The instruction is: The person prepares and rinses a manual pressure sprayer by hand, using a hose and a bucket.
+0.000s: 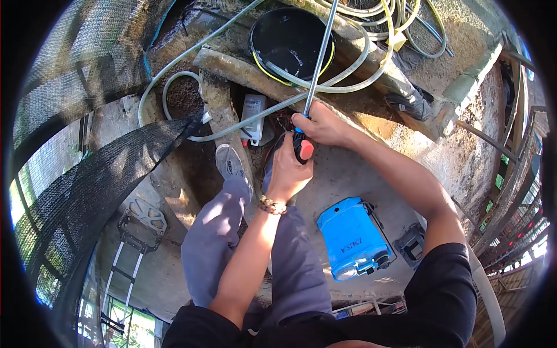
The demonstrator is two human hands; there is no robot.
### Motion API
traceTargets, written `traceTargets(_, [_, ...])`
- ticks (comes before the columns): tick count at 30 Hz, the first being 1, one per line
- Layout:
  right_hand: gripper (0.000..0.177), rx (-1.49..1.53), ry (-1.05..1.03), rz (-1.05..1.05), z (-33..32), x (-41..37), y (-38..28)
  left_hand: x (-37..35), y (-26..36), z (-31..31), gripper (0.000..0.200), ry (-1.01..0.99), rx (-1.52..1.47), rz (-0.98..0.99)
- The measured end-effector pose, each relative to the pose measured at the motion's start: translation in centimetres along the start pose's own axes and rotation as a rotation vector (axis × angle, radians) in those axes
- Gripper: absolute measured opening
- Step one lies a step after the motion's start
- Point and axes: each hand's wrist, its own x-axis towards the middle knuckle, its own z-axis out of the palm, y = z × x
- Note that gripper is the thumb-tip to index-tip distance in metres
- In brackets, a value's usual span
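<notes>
My left hand is wrapped around the black handle of a spray wand, beside the handle's red trigger. My right hand grips the wand just above, at the blue collar where the metal tube meets the handle. From there the tube runs up past a black bucket with a yellow-green rim line. A blue knapsack sprayer tank lies on the ground to the right of my legs.
Pale hose loops over the bucket and across the concrete ledge. A grey box stands near my shoe. Dark netting hangs at left, above a folding hand cart. Right of the tank lies a black object.
</notes>
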Motion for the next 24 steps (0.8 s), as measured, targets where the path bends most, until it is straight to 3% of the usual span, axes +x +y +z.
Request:
traceTargets(2, [0.037, 0.042, 0.039, -0.022, -0.1, -0.3, -0.6, 0.3, -0.5, -1.2, 0.025, -0.103, -0.107, 0.07])
traceTargets(4, [0.039, 0.079, 0.053, 0.008, -0.4, -0.5, -1.5, 0.8, -0.8, -2.0, 0.024, -0.181, -0.171, 0.022])
traceTargets(6, [0.033, 0.044, -0.053, 0.304, -1.9, -0.5, -2.3, 1.1, -0.2, -2.1, 0.024, -0.176, -0.218, -0.023])
traceTargets(7, [0.029, 0.029, -0.105, 0.451, -2.4, -0.6, -2.5, 1.5, -0.4, -2.0, 0.037, -0.168, -0.159, 0.013])
traceTargets(10, [0.031, 0.765, 0.175, 0.492, -2.4, -2.5, -1.8, 1.1, -2.2, -1.0, 0.041, -0.13, -0.305, 0.013])
traceTargets(11, [0.032, 0.901, 0.258, 0.339, -1.7, -3.0, -0.9, 1.2, -2.1, -1.1, 0.036, -0.163, -0.294, 0.046])
traceTargets(13, [0.031, 0.831, 0.496, 0.317, -1.0, -3.9, 0.3, 1.4, -1.9, -1.4, 0.027, -0.225, -0.271, 0.108])
traceTargets(15, [0.033, 0.755, 0.735, 0.216, -1.2, -3.5, -0.4, 1.2, -0.5, -1.7, 0.029, -0.19, -0.012, 0.097])
traceTargets(18, [0.04, 0.588, 0.977, 0.131, -1.9, -1.1, -2.4, 0.2, 0.2, -0.3, 0.032, -0.099, 0.222, 0.103])
traceTargets(19, [0.046, 0.608, 1.009, 0.195, -2.3, -0.5, -3.7, -0.2, 0.4, 0.4, 0.034, -0.062, 0.276, 0.114])
traceTargets(22, [0.046, 0.603, 1.313, 0.117, -2.8, 1.9, -2.5, -1.1, 0.8, 2.2, 0.031, 0.009, 0.287, 0.122])
traceTargets(24, [0.048, 0.588, 1.357, 0.149, -3.1, 2.1, -3.5, -1.3, 1.3, 2.5, 0.034, 0.0, 0.312, 0.131])
